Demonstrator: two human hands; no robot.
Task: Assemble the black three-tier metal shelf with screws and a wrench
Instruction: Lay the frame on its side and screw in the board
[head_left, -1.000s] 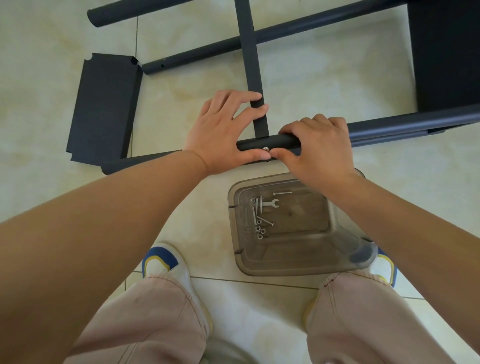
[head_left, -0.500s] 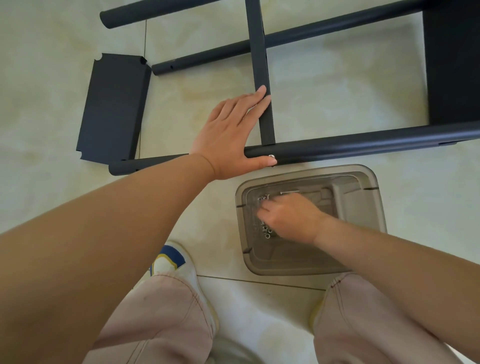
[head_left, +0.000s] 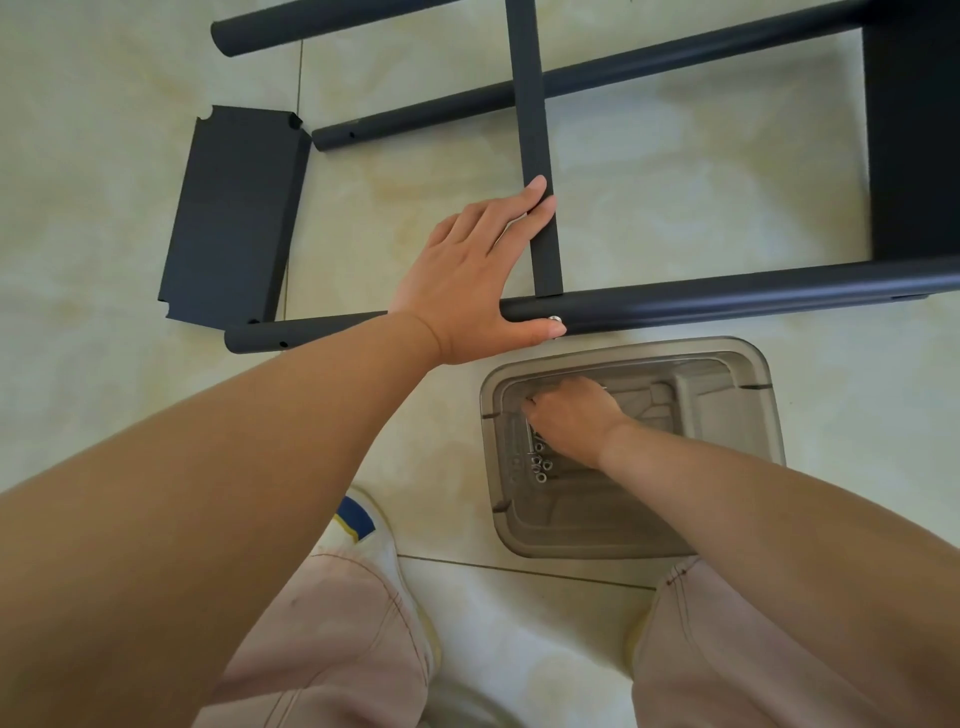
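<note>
The black shelf frame lies on the tiled floor. Its near tube (head_left: 727, 296) runs left to right and meets a flat crossbar (head_left: 530, 104). A silver screw (head_left: 556, 319) sits in the tube just below that joint. My left hand (head_left: 467, 280) rests flat over the joint, its fingers straight along the crossbar and its thumb beside the screw. My right hand (head_left: 571, 421) is down inside a clear plastic bin (head_left: 769, 405), its fingers curled over the loose hardware. What the fingers hold is hidden. Several nuts (head_left: 540, 467) lie by that hand.
A loose black shelf panel (head_left: 234, 218) lies at the left end of the near tube. Two more tubes (head_left: 571, 83) (head_left: 311, 26) lie farther back. A mounted black panel (head_left: 914, 130) stands at the right. My shoe (head_left: 363, 525) and knees are close to the bin.
My right hand left the tube joint and dropped into the bin, where it now works among the hardware. My left hand flattened over the joint and has stayed there.
</note>
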